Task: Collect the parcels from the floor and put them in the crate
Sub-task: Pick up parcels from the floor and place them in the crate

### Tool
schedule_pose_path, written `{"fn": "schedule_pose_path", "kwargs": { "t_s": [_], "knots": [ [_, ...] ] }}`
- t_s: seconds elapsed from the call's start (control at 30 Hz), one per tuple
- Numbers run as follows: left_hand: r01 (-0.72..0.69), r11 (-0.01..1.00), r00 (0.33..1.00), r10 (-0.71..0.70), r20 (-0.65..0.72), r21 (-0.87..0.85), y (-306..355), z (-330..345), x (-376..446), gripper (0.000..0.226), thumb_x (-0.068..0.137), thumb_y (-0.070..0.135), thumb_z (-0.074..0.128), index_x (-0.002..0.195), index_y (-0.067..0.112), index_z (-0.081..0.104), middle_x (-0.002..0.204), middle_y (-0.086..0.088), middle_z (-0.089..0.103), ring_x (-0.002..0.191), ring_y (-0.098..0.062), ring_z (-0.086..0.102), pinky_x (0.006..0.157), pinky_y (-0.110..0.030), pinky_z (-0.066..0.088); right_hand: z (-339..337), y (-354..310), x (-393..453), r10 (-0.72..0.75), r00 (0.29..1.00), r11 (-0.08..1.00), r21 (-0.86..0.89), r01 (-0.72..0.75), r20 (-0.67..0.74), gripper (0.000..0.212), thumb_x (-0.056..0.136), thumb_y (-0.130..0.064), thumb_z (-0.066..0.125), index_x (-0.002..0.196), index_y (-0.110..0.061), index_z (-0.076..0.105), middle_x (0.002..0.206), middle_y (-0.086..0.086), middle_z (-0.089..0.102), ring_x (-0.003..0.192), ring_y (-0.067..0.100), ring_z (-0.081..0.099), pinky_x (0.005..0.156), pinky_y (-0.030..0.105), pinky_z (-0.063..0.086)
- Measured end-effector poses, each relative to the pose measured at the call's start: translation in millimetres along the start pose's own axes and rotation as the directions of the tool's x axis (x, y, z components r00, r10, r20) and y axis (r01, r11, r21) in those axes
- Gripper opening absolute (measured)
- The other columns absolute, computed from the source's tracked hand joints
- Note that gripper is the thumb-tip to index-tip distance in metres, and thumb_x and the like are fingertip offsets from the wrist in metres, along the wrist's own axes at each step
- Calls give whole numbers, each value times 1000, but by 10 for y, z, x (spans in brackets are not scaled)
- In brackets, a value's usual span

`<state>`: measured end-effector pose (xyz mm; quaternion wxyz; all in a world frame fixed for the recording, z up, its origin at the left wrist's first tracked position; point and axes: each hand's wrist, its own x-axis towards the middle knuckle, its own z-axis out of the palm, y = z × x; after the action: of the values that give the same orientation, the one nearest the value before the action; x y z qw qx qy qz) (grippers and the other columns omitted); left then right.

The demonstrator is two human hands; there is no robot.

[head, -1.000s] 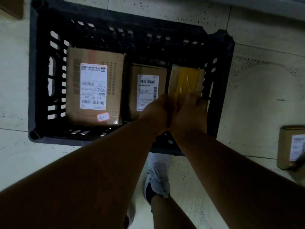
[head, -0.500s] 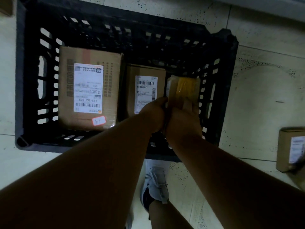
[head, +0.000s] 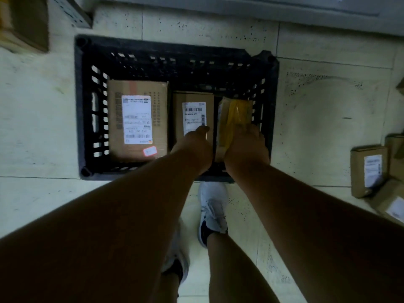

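A black slatted crate (head: 80, 106) stands on the tiled floor. Inside lie a large cardboard box (head: 159, 119) at the left and a smaller labelled box (head: 178, 114) in the middle. A parcel wrapped in yellow tape (head: 235, 114) stands tilted in the crate's right end. My right hand (head: 247, 146) grips its near end from above. My left hand (head: 192, 144) is off the parcel, its fingers stretched over the middle box's label; whether they touch it is unclear.
More labelled cardboard parcels (head: 369, 169) lie on the floor at the right edge, one (head: 391, 203) nearer me. A brown box (head: 26, 25) sits at the top left. My shoes (head: 213, 213) stand just before the crate.
The yellow-taped parcel has gone down into the crate's right end. My left hand has let go of it and shifted left over the middle box.
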<state>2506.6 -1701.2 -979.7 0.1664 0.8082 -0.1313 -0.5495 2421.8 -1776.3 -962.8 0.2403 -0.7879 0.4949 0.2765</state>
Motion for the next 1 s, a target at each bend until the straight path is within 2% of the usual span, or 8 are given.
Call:
{"fn": "schedule_pose_path", "kwargs": {
  "t_s": [0.07,0.17,0.27,0.37,0.57,0.7,0.87,1.0],
  "knots": [
    [-61,996,996,65,-56,59,105,-206,-596,74,87,-3,54,149,32,32,146,-9,46,124,-34,52,94,-48,53,-315,-8,-350,6,997,998,63,-1,-76,58,97,-21,52,149,-16,29,148,16,36,134,35,37,108,50,40],
    [-206,958,969,229,-96,201,432,-544,-1632,67,88,-1,53,145,29,36,140,-10,49,122,-32,53,96,-45,51,-936,-76,-1056,-19,989,991,126,38,-147,60,94,-18,54,149,-18,30,147,14,38,133,33,39,106,50,41],
    [-355,881,898,414,-148,314,720,-857,-2482,56,92,3,49,143,26,40,138,-9,48,120,-30,53,93,-40,50,-1539,-179,-1762,-49,977,978,190,90,-209,68,91,-21,59,151,-20,28,149,12,37,133,32,38,105,50,41],
    [-464,789,832,544,-107,403,892,-1150,-3151,54,92,7,49,142,24,41,138,-11,46,122,-33,50,95,-47,50,-2004,-232,-2459,-67,952,960,239,142,-298,69,89,-23,63,150,-20,31,147,12,37,132,32,38,102,49,42],
    [-601,582,680,733,-34,548,1033,-1419,-4361,62,90,11,54,148,28,37,144,-7,41,127,-30,44,104,-40,41,-2450,-172,-3809,9,902,922,353,160,-433,72,95,-36,59,155,-25,21,165,6,4,149,28,16,115,50,32],
    [-647,517,601,798,-44,561,1190,-1359,-4937,64,89,17,56,149,27,34,146,-5,39,129,-28,42,106,-44,40,-2600,27,-4361,91,856,900,410,149,-509,74,94,-37,60,156,-29,20,165,6,2,150,28,14,115,51,33],
    [-696,383,517,854,54,607,1577,-1136,-5393,70,95,28,51,152,45,14,161,3,6,145,-24,20,118,-42,26,-2831,504,-4743,147,776,882,436,177,-613,83,93,-41,61,158,-35,10,165,7,5,150,28,14,115,48,31],
    [-726,268,431,895,115,634,1981,-735,-5645,71,94,30,52,151,45,13,161,1,11,143,-27,26,114,-47,32,-3026,1007,-5023,213,710,871,459,172,-671,86,92,-42,64,158,-31,10,164,10,11,150,30,15,116,46,28]
  ]
}}
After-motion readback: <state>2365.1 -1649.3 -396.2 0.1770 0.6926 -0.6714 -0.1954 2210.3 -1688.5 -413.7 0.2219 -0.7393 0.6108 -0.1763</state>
